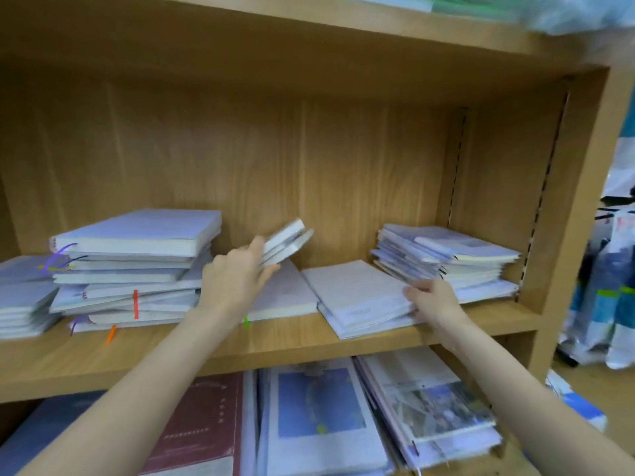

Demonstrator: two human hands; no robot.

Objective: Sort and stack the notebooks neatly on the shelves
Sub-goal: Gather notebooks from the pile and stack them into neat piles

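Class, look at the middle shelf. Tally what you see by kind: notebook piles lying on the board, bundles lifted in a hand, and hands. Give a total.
Piles lying on the shelf: 5 (far-left pile, tall pile, single notebook, centre pile, right pile)
Lifted bundle: 1
Hands: 2 (left hand, right hand)
Total: 8

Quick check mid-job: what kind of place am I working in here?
Probably a stationery shop or stockroom. Wrapped notebooks lie stacked flat in piles on a wooden shelf unit with adjustable peg strips, and packaged goods stand beside it at right.
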